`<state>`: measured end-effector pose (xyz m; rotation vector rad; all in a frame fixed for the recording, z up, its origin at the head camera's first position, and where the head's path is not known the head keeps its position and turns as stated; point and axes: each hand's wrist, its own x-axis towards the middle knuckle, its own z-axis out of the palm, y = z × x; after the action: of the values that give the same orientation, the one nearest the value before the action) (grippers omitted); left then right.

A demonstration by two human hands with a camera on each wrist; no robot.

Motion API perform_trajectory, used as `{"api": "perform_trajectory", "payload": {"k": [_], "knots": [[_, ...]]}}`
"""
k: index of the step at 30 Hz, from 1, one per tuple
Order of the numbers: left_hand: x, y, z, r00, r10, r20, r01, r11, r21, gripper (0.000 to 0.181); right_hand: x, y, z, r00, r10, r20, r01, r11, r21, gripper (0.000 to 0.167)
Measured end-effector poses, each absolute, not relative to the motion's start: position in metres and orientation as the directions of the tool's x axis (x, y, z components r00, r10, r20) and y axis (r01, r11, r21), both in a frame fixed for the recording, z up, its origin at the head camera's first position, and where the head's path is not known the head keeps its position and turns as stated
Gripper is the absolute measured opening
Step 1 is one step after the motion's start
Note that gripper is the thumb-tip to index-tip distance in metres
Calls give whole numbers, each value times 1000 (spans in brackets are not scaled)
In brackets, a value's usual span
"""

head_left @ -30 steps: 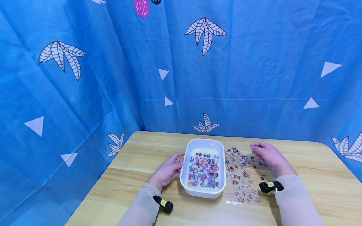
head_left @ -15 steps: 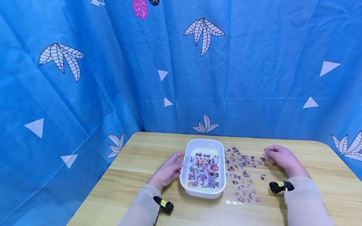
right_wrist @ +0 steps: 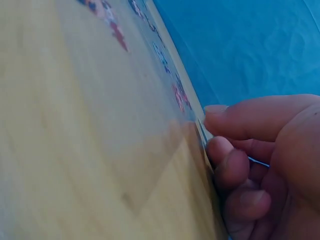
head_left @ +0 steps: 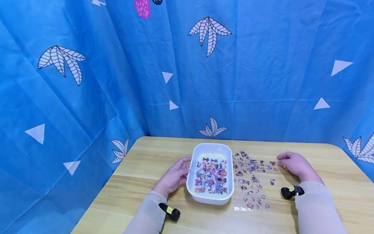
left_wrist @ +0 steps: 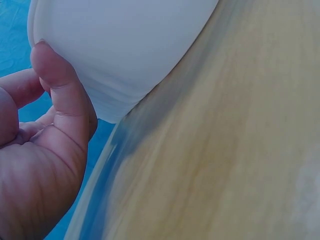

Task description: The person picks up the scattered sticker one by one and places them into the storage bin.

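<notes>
The left hand [head_left: 173,176] grips the left side of a white tray [head_left: 211,200], its thumb at the rim and other fingers against the outer wall; the left wrist view shows that hand [left_wrist: 57,130] beside the pale wall [left_wrist: 125,45]. Small colourful character stickers [head_left: 211,177] lie inside. Right of the tray, a clear sheet [head_left: 264,190] printed with little figures lies on the table. At its far right edge is the right hand [head_left: 298,166]. Seen from the right wrist, thumb and index finger of this hand [right_wrist: 265,155] pinch the sheet's edge [right_wrist: 135,150].
A wooden table [head_left: 140,162] with rounded far corners carries everything. Behind and at the left hangs a blue curtain [head_left: 263,74] with white triangles and leaf prints. Each wrist wears a small black camera, the left one [head_left: 174,214] and the right one [head_left: 287,192].
The right hand has moved rightward from above the sheet to its far right edge, uncovering figures there. The left hand and the tray have stayed in place.
</notes>
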<state>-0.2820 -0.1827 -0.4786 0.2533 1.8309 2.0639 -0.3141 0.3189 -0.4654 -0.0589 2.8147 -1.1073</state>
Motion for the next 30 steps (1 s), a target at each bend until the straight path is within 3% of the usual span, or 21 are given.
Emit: {"api": "perform_trajectory", "payload": {"k": [21,30], "knots": [[-283,-182,-478,-913,396,-98,-140,-78,987,55,-317,313,-464,-994,-59,-95,11,793,-609,19],[-282,-183,-478,-913,396,-102,-146,-84,986,54,-313,315,-464,-995,-78,-65,-18,767,-642,22]]}}
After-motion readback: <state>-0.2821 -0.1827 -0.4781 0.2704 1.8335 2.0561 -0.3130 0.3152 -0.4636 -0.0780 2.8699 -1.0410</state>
